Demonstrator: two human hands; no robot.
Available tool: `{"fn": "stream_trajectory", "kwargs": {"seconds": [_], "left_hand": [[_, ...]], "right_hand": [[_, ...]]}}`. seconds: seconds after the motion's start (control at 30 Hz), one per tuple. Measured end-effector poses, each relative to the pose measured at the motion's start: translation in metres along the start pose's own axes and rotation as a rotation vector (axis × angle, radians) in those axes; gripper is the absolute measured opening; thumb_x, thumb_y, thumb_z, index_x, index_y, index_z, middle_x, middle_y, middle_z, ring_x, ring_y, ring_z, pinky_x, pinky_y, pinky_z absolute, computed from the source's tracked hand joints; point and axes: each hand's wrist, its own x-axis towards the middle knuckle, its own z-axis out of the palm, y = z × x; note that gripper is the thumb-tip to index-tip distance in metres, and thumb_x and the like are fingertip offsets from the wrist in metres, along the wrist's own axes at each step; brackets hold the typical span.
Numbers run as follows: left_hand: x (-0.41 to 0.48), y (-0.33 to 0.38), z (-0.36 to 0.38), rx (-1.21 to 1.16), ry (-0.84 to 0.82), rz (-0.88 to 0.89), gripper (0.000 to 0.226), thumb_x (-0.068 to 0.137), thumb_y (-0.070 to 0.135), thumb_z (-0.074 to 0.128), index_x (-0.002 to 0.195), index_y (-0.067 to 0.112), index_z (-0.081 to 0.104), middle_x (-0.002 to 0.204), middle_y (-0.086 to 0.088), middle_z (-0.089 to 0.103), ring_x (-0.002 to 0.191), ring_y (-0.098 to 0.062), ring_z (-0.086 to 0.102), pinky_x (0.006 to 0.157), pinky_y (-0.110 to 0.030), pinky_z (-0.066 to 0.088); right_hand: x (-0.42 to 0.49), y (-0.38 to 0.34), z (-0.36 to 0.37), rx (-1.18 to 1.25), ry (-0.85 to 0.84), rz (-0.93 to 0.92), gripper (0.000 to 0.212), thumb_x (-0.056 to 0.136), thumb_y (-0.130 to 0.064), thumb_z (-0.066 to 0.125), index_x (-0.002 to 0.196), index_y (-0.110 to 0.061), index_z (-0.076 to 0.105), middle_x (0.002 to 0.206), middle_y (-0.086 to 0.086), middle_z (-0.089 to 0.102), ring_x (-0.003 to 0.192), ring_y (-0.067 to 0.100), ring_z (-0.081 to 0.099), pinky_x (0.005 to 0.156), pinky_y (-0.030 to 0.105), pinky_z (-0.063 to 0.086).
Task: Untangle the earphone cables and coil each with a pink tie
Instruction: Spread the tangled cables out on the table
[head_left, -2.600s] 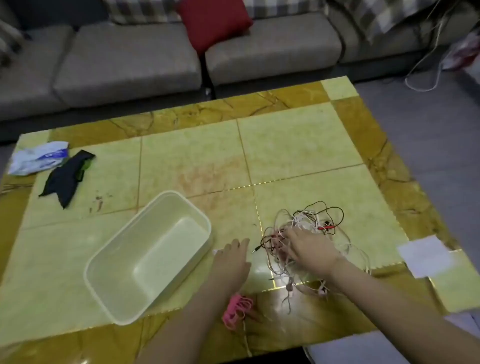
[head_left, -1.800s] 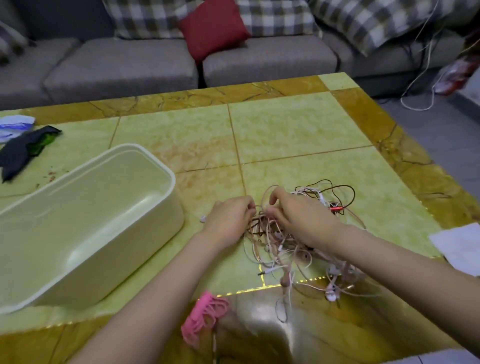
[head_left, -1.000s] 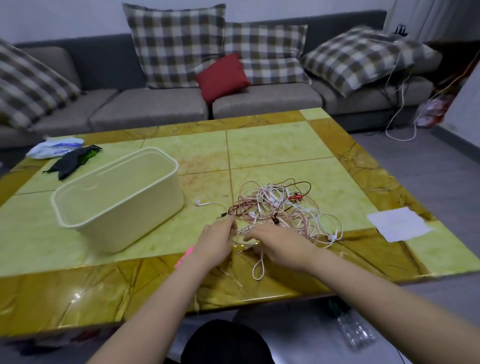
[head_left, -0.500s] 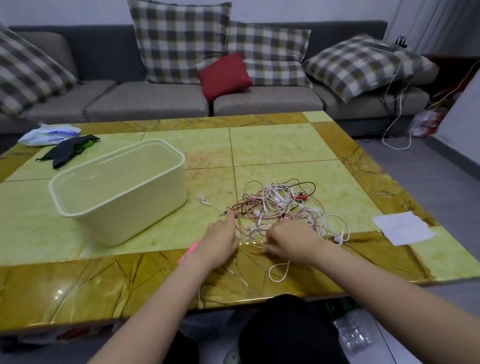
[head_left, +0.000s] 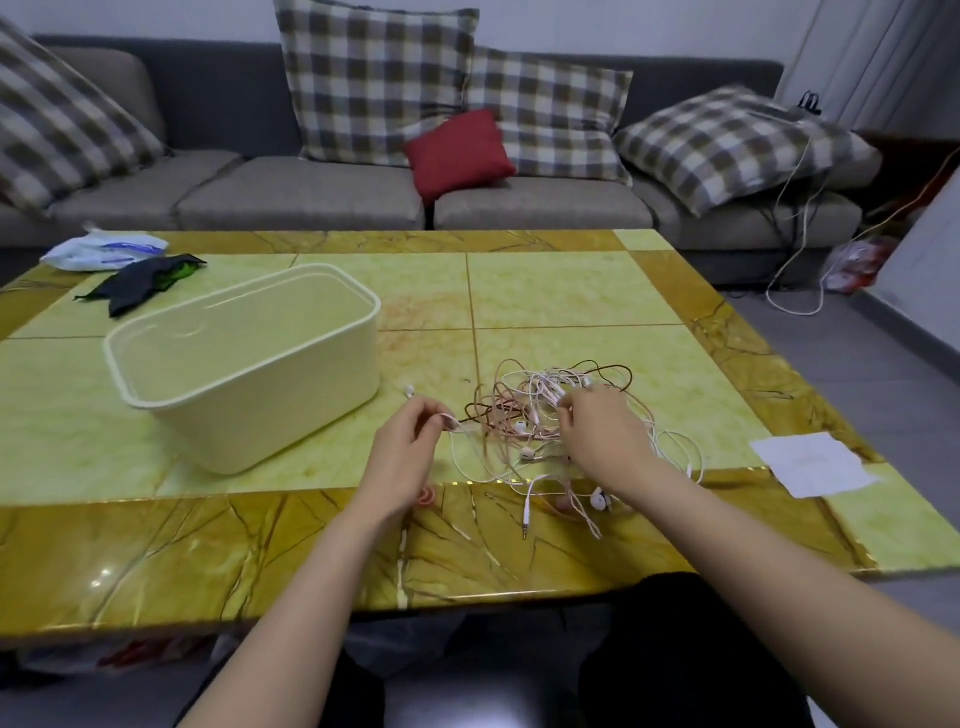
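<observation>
A tangle of earphone cables (head_left: 524, 410), white, pink and brown, lies on the tiled table (head_left: 571, 291) near its front edge. My left hand (head_left: 405, 452) pinches a white cable at the tangle's left side, with one earbud (head_left: 409, 391) lying loose just beyond it. My right hand (head_left: 602, 431) sits on the right part of the tangle, its fingers curled into the cables. A jack plug (head_left: 526, 525) hangs toward the front border. The pink ties (head_left: 426, 496) peek out from under my left wrist, mostly hidden.
A cream plastic tub (head_left: 249, 358) stands empty to the left of the tangle. A white paper sheet (head_left: 810, 470) lies at the table's right edge. A dark cloth (head_left: 140, 283) and a white packet (head_left: 101, 252) sit at the far left corner. A sofa with cushions is behind.
My left hand has taken a white cable and drawn it left, away from the heap. My right hand has moved further onto the tangle. The camera view has risen slightly.
</observation>
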Motion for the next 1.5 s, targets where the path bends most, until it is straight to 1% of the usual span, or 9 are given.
{"fn": "stream_trajectory", "kwargs": {"seconds": [0.13,0.33,0.43,0.5,0.73,1.07,1.23,1.4,1.5], "left_hand": [[-0.002,0.015,0.003,-0.106,-0.028,0.027,0.018,0.096,0.011,0.046,0.089,0.019,0.060,0.081,-0.002,0.062,0.074,-0.019,0.059,0.073,-0.029,0.047],[0.000,0.026,0.011,-0.234,-0.027,0.076,0.021,0.096,0.006,0.045,0.086,0.019,0.058,0.068,0.014,0.055,0.056,-0.004,0.048,0.058,-0.020,0.043],[0.001,0.024,0.007,-0.134,0.017,0.127,0.018,0.095,0.012,0.051,0.087,0.023,0.062,0.065,0.017,0.054,0.058,0.000,0.042,0.058,-0.015,0.035],[0.002,0.023,0.005,-0.053,0.019,0.145,0.010,0.092,0.016,0.057,0.086,0.022,0.062,0.067,0.013,0.052,0.060,0.001,0.043,0.058,-0.013,0.034],[0.005,0.012,0.015,0.116,-0.141,0.056,0.030,0.099,0.017,0.041,0.071,0.024,0.049,0.069,0.007,0.052,0.066,-0.006,0.048,0.060,-0.016,0.036],[0.020,-0.002,0.026,0.077,-0.202,-0.054,0.027,0.100,0.018,0.041,0.074,0.018,0.050,0.077,0.003,0.057,0.078,-0.013,0.053,0.069,-0.018,0.039],[0.028,0.025,0.014,-0.242,0.097,0.030,0.019,0.096,0.013,0.047,0.082,0.017,0.058,0.075,-0.007,0.064,0.075,-0.014,0.064,0.075,-0.019,0.050],[0.032,0.046,0.001,-0.434,0.306,0.116,0.017,0.096,0.016,0.048,0.088,0.018,0.062,0.062,0.010,0.049,0.055,-0.006,0.045,0.053,-0.014,0.041],[0.032,0.046,-0.003,-0.365,0.392,0.146,0.016,0.095,0.018,0.052,0.090,0.021,0.066,0.071,0.017,0.060,0.063,0.001,0.049,0.059,-0.009,0.040]], "right_hand": [[-0.016,-0.034,-0.019,0.267,0.244,-0.202,0.020,0.098,-0.018,0.042,0.111,-0.009,0.052,0.107,0.006,0.054,0.100,0.022,0.049,0.085,0.032,0.038],[-0.030,-0.059,-0.017,0.621,-0.130,-0.231,0.022,0.095,-0.029,0.051,0.115,-0.019,0.046,0.085,-0.004,0.062,0.079,0.012,0.060,0.072,0.030,0.046],[-0.026,-0.049,-0.015,0.557,-0.113,-0.231,0.006,0.096,-0.022,0.051,0.097,-0.018,0.055,0.070,-0.007,0.058,0.069,0.013,0.058,0.062,0.026,0.041],[-0.024,-0.043,-0.019,0.545,-0.071,-0.198,0.013,0.098,-0.022,0.046,0.090,-0.019,0.056,0.067,-0.011,0.054,0.063,0.007,0.054,0.054,0.017,0.035],[-0.010,-0.038,-0.058,0.594,0.011,-0.187,0.017,0.100,-0.024,0.039,0.092,-0.023,0.053,0.078,-0.012,0.059,0.064,0.011,0.054,0.057,0.025,0.039],[0.011,-0.041,-0.093,0.651,0.290,-0.234,0.019,0.101,-0.023,0.037,0.096,-0.018,0.054,0.067,-0.016,0.046,0.055,-0.001,0.042,0.052,0.018,0.028],[0.018,-0.028,-0.083,0.764,0.385,-0.119,0.018,0.101,-0.023,0.036,0.094,-0.018,0.052,0.063,-0.005,0.050,0.054,0.011,0.042,0.057,0.034,0.035],[0.018,-0.012,-0.048,0.570,0.113,-0.084,0.021,0.101,-0.026,0.037,0.096,-0.020,0.057,0.066,-0.005,0.057,0.049,0.005,0.044,0.050,0.024,0.031],[0.015,-0.005,-0.032,0.496,-0.022,-0.085,0.024,0.100,-0.029,0.039,0.092,-0.020,0.060,0.068,-0.009,0.057,0.058,0.007,0.050,0.053,0.026,0.032]]}}
